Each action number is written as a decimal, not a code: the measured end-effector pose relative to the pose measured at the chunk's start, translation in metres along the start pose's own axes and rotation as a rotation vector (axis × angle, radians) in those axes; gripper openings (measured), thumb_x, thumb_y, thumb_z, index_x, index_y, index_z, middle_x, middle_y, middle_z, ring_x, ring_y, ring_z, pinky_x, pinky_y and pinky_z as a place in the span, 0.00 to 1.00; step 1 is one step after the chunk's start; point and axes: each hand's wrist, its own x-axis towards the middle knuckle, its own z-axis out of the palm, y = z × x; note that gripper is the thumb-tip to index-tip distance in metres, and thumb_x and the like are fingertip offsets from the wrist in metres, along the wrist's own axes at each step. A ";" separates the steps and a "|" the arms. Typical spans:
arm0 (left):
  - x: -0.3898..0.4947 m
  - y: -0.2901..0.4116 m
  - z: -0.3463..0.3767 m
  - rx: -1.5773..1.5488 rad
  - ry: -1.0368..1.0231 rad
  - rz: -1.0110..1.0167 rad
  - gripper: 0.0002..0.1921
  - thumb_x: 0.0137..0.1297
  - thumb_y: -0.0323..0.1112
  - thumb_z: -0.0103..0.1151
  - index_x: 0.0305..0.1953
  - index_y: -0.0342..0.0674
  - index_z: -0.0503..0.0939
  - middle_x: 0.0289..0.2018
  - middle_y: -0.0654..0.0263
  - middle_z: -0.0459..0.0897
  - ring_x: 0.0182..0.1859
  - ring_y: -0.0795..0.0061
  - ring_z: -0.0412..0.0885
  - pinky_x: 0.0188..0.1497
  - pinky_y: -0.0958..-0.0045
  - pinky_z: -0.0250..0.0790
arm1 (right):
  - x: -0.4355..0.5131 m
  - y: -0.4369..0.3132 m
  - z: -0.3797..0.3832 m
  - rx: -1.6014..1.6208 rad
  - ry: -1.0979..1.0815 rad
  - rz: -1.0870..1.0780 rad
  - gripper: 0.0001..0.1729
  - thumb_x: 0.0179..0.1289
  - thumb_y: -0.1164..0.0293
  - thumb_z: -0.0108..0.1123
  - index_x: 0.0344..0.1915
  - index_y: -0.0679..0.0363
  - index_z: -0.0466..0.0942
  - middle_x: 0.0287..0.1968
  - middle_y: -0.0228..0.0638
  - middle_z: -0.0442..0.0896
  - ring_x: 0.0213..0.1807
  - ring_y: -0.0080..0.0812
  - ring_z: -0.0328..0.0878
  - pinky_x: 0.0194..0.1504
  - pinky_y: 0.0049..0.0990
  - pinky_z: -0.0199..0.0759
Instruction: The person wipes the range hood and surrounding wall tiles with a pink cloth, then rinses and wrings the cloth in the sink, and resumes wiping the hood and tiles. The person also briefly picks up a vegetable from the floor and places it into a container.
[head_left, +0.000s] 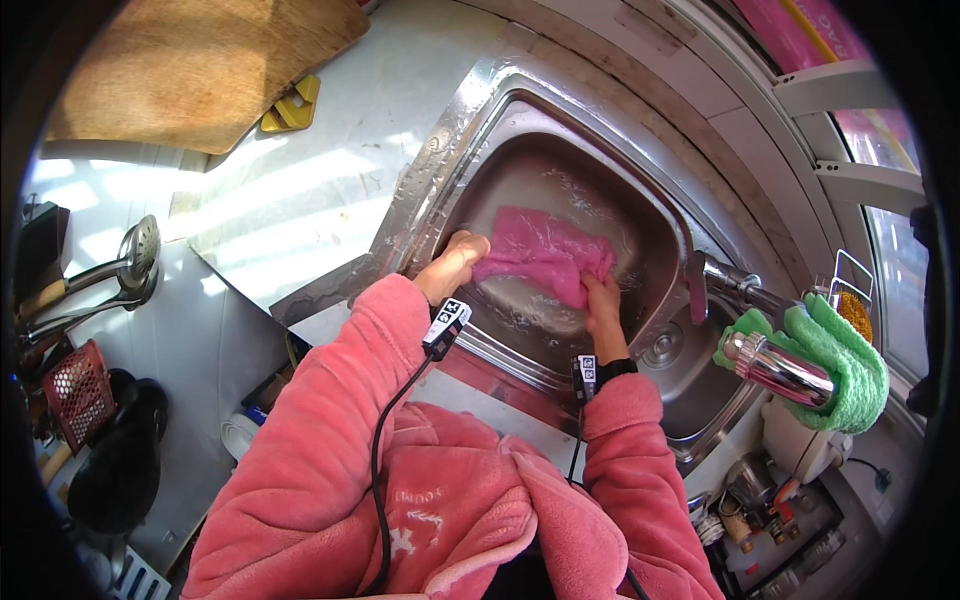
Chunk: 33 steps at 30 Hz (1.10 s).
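Note:
A wet pink cloth is spread in the water of the large stainless steel sink basin. At its left edge, my left hand grips a corner with the fingers curled in. My right hand pinches the lower right part of the cloth, where the fabric bunches up. Ripples and glints of light cross the water around it. Both wrists wear dark bands with cabled devices below the sleeves of a pink fleece garment.
A chrome faucet draped with a green towel juts in at the right, above a smaller basin. A wooden cutting board and a yellow plastic tool lie at upper left. Ladles hang left.

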 end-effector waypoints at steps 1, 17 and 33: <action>-0.003 0.004 0.006 -0.008 0.004 0.047 0.17 0.53 0.28 0.61 0.46 0.34 0.74 0.42 0.60 0.80 0.49 0.66 0.76 0.52 0.66 0.67 | 0.000 0.001 -0.001 -0.066 0.035 0.024 0.23 0.63 0.73 0.61 0.58 0.63 0.74 0.50 0.36 0.81 0.51 0.28 0.77 0.50 0.25 0.71; 0.075 0.013 0.032 0.139 0.276 0.432 0.11 0.55 0.26 0.62 0.41 0.32 0.79 0.32 0.60 0.81 0.33 0.70 0.79 0.32 0.71 0.70 | 0.020 0.003 -0.016 -0.215 0.131 -0.150 0.17 0.63 0.67 0.60 0.48 0.68 0.79 0.40 0.36 0.84 0.41 0.26 0.78 0.44 0.26 0.70; 0.036 0.053 0.044 -0.016 -0.055 0.115 0.09 0.66 0.30 0.58 0.43 0.32 0.79 0.33 0.60 0.85 0.29 0.73 0.82 0.29 0.74 0.76 | 0.003 -0.059 -0.004 -0.255 -0.103 -0.206 0.12 0.63 0.68 0.62 0.42 0.64 0.81 0.35 0.27 0.83 0.34 0.18 0.75 0.37 0.19 0.67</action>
